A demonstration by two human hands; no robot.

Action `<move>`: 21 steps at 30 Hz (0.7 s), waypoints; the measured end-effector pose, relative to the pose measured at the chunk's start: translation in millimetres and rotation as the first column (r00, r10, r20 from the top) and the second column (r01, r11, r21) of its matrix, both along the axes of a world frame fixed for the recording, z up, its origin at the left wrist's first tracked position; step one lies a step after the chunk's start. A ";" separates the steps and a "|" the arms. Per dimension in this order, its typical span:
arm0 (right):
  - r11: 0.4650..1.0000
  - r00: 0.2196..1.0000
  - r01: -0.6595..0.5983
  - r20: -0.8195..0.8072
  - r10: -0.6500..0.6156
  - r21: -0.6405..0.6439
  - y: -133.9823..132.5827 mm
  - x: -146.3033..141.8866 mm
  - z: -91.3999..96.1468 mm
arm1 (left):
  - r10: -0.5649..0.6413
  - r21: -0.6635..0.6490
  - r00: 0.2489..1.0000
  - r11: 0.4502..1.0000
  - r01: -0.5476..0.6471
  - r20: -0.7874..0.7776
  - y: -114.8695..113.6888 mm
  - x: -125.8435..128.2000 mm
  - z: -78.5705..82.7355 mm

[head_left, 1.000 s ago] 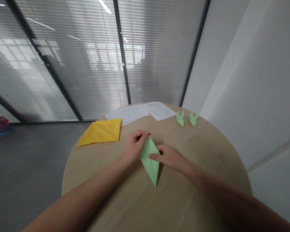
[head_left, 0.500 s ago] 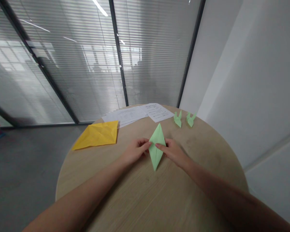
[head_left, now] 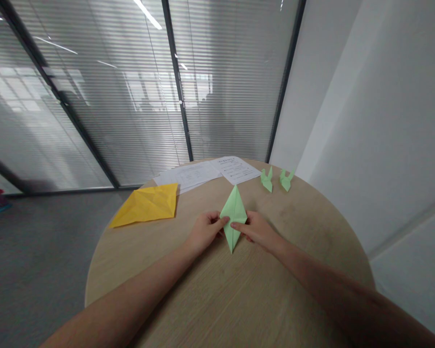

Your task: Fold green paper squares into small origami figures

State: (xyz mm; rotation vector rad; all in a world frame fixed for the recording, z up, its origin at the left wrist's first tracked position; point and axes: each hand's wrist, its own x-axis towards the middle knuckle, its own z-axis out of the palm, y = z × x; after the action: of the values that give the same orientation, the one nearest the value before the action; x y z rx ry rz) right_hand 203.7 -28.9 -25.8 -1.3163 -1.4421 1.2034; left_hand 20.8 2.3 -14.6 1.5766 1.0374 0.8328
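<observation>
Between my hands is a light green sheet of origami paper (head_left: pixel 234 205), folded into a long diamond with a crease down its middle. One point faces away from me and the other faces me. My left hand (head_left: pixel 207 229) pinches its left corner, thumb on top and fingers beneath. On the right edge, my right hand (head_left: pixel 257 227) grips it the same way, its thumb lying near the centre crease. The fingers under the paper are partly hidden.
Two green folded paper cranes (head_left: pixel 266 180) stand at the back right of the round wooden table (head_left: pixel 217 299). Printed sheets (head_left: pixel 235 169) lie along the far edge. A creased yellow paper (head_left: pixel 148 203) is on the left. Blinds and a white wall border the table.
The diamond has turned slightly, its far point shifting a little left. Both thumbs sit slightly lower on the paper. Both hands keep their grip.
</observation>
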 end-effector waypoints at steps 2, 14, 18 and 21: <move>1.000 0.999 0.006 0.037 -0.005 -0.021 0.5 1.2 -1.2 | -0.013 0.014 1.000 1.000 0.013 -0.002 -1.1 0.3 2.0; 0.983 0.972 -0.185 0.150 0.183 0.000 -2.4 -0.4 -2.2 | -0.071 0.052 0.997 0.996 0.071 -0.003 -3.8 -2.3 11.6; 0.975 0.965 -0.222 0.149 0.217 0.018 -1.6 0.7 -3.3 | -0.052 0.026 0.999 0.998 0.052 0.008 -3.1 -3.1 11.3; 0.973 0.965 -0.227 0.142 0.220 0.031 -1.3 1.0 -3.4 | -0.050 0.013 0.999 0.999 0.050 0.006 -1.4 -4.0 9.5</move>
State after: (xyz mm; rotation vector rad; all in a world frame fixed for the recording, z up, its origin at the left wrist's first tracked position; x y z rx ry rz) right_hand 204.8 -30.2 -29.1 -1.2498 -1.7463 1.2330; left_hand 16.8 0.8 -5.1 1.6035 0.9859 0.8113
